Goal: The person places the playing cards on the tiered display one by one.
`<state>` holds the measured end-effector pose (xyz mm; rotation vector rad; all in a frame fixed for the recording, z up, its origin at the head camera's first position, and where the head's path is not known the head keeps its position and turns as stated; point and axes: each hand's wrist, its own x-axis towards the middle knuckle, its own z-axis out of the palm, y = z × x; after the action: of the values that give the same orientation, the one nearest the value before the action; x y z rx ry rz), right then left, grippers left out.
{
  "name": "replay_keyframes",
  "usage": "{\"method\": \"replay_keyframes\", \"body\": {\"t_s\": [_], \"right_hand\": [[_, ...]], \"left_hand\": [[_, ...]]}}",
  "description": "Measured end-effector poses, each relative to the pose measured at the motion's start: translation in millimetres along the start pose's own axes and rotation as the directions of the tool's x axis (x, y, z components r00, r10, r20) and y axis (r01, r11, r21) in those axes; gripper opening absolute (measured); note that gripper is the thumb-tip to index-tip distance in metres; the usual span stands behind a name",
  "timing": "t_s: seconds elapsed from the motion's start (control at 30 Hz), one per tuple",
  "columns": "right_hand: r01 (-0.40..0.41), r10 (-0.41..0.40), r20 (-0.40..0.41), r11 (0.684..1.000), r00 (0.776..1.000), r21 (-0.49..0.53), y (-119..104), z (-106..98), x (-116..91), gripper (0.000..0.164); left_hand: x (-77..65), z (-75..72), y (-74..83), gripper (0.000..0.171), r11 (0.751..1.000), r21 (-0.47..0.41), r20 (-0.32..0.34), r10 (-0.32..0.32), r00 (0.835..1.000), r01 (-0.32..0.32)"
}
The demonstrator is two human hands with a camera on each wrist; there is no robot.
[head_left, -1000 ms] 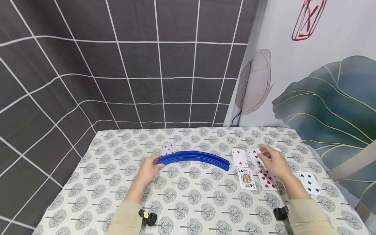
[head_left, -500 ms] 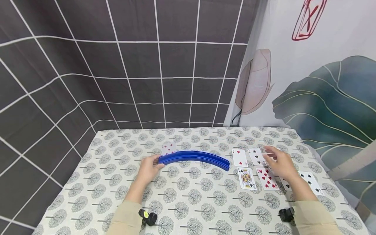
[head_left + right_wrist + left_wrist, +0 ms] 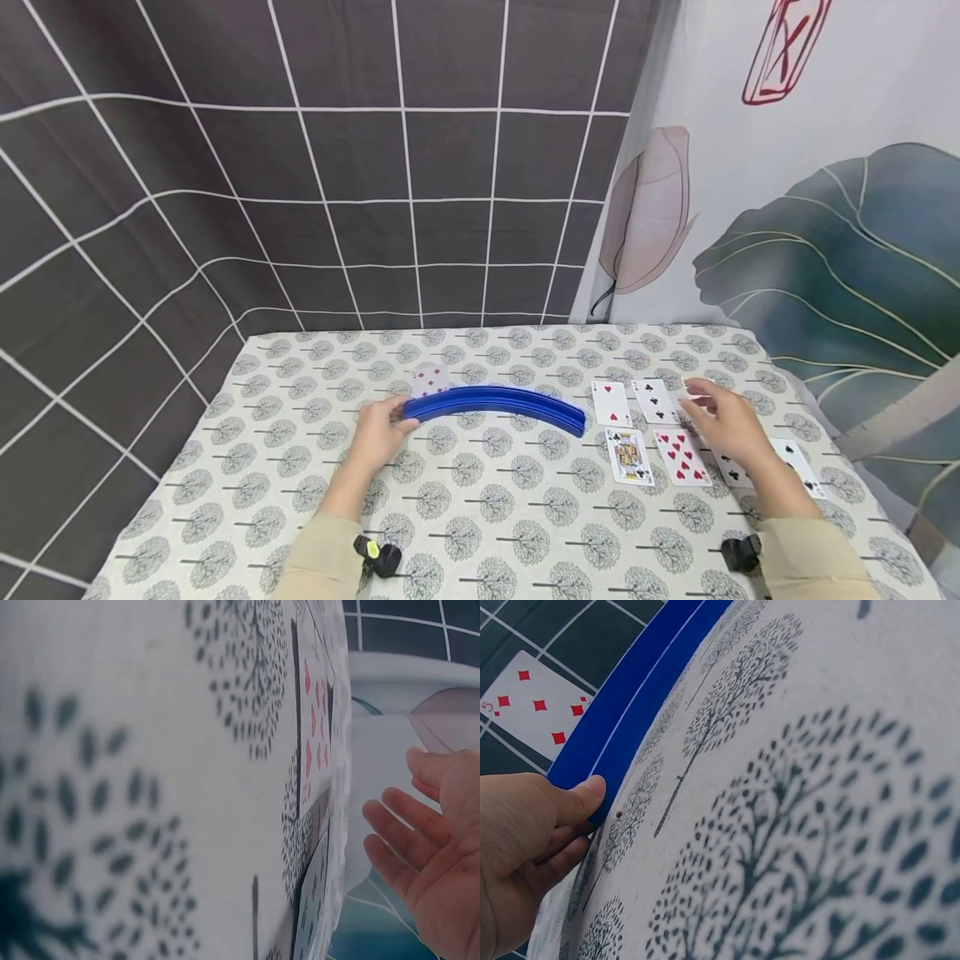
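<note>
My left hand [image 3: 381,431] pinches the left end of a curved blue card holder [image 3: 495,398], its thumb lying along the near side in the left wrist view. A five of diamonds [image 3: 540,705] stands upright at that end of the holder. Over to the right, my right hand [image 3: 731,423] hovers above the laid-out playing cards with loosely bent fingers and holds nothing. Nearest it are a clubs card [image 3: 655,402] and a hearts card [image 3: 682,457]. My right hand and wrist partly cover several other cards.
A two of hearts [image 3: 612,404] and a king of clubs [image 3: 630,457] lie face up right of the holder. A black-suited card [image 3: 801,471] lies at the far right. The tree-print tablecloth [image 3: 480,517] meets a dark grid curtain [image 3: 450,183] behind.
My right hand has drifted right, uncovering the clubs card and the hearts card below it. My left hand and the card holder have stayed in place.
</note>
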<state>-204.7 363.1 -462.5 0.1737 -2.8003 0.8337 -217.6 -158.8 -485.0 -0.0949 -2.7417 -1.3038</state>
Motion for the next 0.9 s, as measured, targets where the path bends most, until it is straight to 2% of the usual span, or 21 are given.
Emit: {"method": "replay_keyframes", "body": {"t_s": [0.9], "right_hand": [[-0.005, 0.004, -0.002, 0.999, 1.0, -0.048, 15, -13, -8, 0.041]], "left_hand": [[0.6, 0.6, -2.3, 0.038, 1.0, 0.006, -0.009, 0.019, 1.0, -0.019]]}}
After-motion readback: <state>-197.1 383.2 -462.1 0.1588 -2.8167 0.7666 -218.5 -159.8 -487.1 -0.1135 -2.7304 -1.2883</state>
